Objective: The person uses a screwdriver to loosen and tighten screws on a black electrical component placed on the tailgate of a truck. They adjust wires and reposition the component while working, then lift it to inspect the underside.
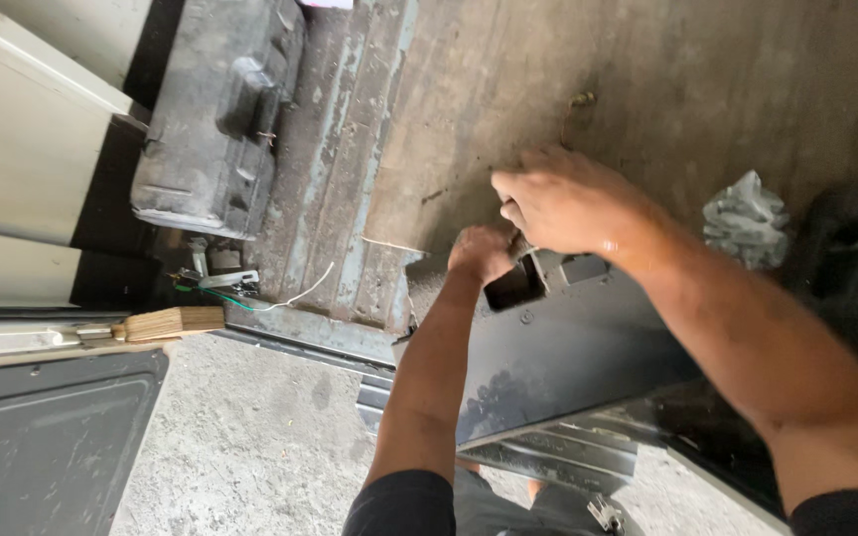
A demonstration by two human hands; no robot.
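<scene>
Both hands work at the top end of a dark metal panel (568,347) that lies across the middle of the view, on a worn, dusty wooden floor (647,79). The left hand (484,253) is closed into a fist at the edge of a rectangular opening (513,286) in the panel; what it grips, if anything, is hidden under the knuckles. The right hand (568,203) sits just above it, at about 1 o'clock from the left hand, with curled fingers (513,213) pinching a small grey metal fitting (558,266) at the panel's edge. I cannot tell how firmly the fitting is held, because the palm covers it.

To do this step well, I judge that the left hand should keep the panel steady near the opening while the right hand moves the fitting with small, controlled turns or pulls. The panel edges look thin and may be sharp, so the fingertips should stay on flat faces.

The panel's long axis runs from about 8 o'clock to 2 o'clock, and the end with the opening points toward 11 o'clock, to the hands. At 9 o'clock from the hands lies a dark plastic case (215,109), below it a brush with wooden handle (166,323), and at 3 o'clock a crumpled grey rag (747,218).
</scene>
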